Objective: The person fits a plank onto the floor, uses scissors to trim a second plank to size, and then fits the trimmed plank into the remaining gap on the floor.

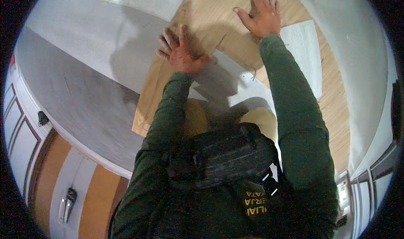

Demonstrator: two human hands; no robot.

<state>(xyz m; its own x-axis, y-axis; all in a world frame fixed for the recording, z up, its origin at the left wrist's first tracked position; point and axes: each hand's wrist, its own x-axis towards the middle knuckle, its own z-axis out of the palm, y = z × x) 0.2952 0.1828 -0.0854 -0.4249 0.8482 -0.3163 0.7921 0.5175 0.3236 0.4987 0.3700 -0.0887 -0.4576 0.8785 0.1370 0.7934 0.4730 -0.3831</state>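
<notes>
My left hand (181, 53) lies with fingers spread on a light wood-grain panel (147, 100), near its left edge. Higher and to the right, my right hand (263, 16) rests open on the same wood surface (214, 11), thumb out to the side. Between and below the hands, a gap in the wood shows a pale grey surface (248, 87), partly in shadow. A pale grey rectangular piece (301, 58) lies beside my right forearm, within the wood-grain area.
A pale surface (97, 37) and a darker grey band (67, 87) stretch to the left. Panelled doors (17, 142) and an orange-and-white striped panel with a handle (75, 176) are at lower left. A black bag (214, 154) is strapped across my front, above my tan-clad knee (256, 114).
</notes>
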